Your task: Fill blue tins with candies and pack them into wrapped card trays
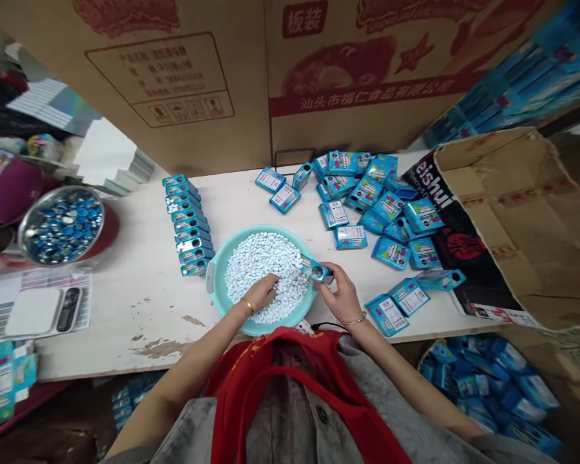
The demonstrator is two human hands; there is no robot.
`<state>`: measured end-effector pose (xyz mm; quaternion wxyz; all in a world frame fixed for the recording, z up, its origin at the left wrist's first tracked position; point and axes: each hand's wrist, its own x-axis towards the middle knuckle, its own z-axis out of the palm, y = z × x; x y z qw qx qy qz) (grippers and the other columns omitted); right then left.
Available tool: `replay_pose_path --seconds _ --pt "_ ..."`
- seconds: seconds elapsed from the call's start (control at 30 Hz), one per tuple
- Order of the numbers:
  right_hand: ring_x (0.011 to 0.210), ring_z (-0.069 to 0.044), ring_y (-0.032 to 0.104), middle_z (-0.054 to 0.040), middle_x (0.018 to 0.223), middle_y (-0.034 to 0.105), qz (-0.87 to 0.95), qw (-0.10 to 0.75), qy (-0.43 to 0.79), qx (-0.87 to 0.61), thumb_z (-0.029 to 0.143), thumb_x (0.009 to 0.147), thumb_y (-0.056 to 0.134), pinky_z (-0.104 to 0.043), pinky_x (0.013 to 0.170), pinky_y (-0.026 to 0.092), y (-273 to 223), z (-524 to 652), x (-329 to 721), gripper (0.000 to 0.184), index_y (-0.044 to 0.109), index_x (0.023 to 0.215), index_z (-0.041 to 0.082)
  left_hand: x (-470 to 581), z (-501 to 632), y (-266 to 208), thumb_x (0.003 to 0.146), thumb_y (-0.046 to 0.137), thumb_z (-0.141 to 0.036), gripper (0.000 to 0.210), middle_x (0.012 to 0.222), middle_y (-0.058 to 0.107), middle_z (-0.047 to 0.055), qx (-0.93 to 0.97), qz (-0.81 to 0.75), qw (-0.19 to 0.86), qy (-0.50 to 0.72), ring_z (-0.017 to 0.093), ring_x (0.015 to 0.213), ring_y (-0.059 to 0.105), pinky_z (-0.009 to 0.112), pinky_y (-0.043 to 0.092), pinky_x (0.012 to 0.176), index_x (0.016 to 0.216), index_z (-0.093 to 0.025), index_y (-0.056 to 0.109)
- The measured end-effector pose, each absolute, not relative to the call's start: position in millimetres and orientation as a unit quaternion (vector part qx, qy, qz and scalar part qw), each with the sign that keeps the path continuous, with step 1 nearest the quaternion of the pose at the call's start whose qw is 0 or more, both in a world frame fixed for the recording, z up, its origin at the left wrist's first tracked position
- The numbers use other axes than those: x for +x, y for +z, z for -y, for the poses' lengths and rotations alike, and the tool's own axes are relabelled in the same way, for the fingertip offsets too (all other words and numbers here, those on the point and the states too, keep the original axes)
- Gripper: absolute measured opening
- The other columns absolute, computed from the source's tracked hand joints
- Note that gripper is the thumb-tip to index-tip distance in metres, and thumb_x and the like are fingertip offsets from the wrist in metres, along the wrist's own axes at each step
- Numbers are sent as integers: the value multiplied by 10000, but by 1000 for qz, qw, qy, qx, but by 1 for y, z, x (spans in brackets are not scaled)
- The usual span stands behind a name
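Note:
A turquoise plastic basin (214, 274) full of small white round candies (265, 254) sits before me at the table's front edge. My left hand (263, 294) is down in the candies with its fingers curled in among them; the fingertips are partly buried. In my right hand (341, 293) is a small blue candy box (314, 268), gripped at one end. It lies tilted over the basin's right rim, with a dark round opening visible and several white candies at its left end. Left of the basin, a row of similar blue boxes (189, 225) stands close together.
Many loose blue boxes (367, 193) lie in a pile to the right, beside an open cardboard carton (522, 225). A metal pot (65, 225) of blue-and-silver pieces and a white scale (36, 310) stand left. A large carton (251, 84) walls the back. Below right, a container holds more boxes (488, 380).

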<state>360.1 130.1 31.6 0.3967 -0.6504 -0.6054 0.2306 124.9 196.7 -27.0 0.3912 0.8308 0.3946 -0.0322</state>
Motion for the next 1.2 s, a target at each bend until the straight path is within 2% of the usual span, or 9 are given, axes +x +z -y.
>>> replay_pose_path --seconds 0.17,0.33,0.5,0.67,0.87,1.0,1.1,1.13,1.2 --pt "1021 -255 594 -107 1095 617 605 396 229 -651 231 823 531 -448 897 503 31 -127 361 347 515 1169 203 89 -201 29 910 450 -224 266 1123 586 117 835 -380 397 18 209 1065 548 371 450 944 1163 -152 489" --pt "1079 -266 571 -105 1137 608 656 382 210 -616 187 821 496 -474 928 496 30 -129 348 372 506 1192 219 77 -208 106 911 425 -177 242 1072 589 105 872 -340 351 23 197 1011 551 361 463 903 1144 -156 486" --pt "1081 -269 570 -99 1133 616 703 369 198 -575 139 821 494 -478 930 504 31 -131 333 395 493 1209 213 106 -213 158 889 472 -148 203 1036 605 109 896 -339 266 -104 218 981 577 353 481 858 1084 -128 524" --pt "1107 -264 558 -105 1150 616 717 366 220 -551 119 829 493 -466 939 500 32 -129 324 404 486 1225 201 139 -206 189 883 397 -39 351 1060 613 124 902 -341 130 -231 243 977 596 354 510 766 1223 -105 458" --pt "1108 -252 556 -99 1146 613 701 388 243 -547 117 823 501 -464 955 487 28 -128 318 417 483 1226 219 155 -197 226 901 381 -60 223 920 612 119 920 -294 65 -252 263 903 604 373 515 705 984 -119 579" --pt "1109 -246 559 -116 1152 611 699 410 253 -529 119 810 507 -444 952 488 32 -131 317 429 475 1231 199 138 -212 223 869 516 -143 150 1024 596 108 933 -305 91 -169 246 912 605 355 515 725 1010 -149 568" --pt "1107 -247 562 -127 1151 612 698 415 272 -517 149 815 524 -427 937 494 35 -132 315 425 478 1236 182 128 -226 183 815 642 -334 469 1261 510 133 947 -279 146 -64 262 1056 576 343 509 786 1219 -177 462" --pt "1099 -242 567 -121 1141 616 698 414 286 -510 166 823 528 -417 931 496 35 -132 315 405 487 1226 186 127 -228 167 813 643 -357 493 1258 516 126 948 -266 169 -44 256 1065 575 336 504 794 1231 -186 445" --pt "1082 -226 579 -102 1133 620 678 419 330 -505 240 835 564 -394 926 499 32 -133 318 383 494 1209 199 127 -228 138 854 590 -351 355 1113 585 88 943 -256 213 -26 221 975 603 312 498 756 1148 -192 473"
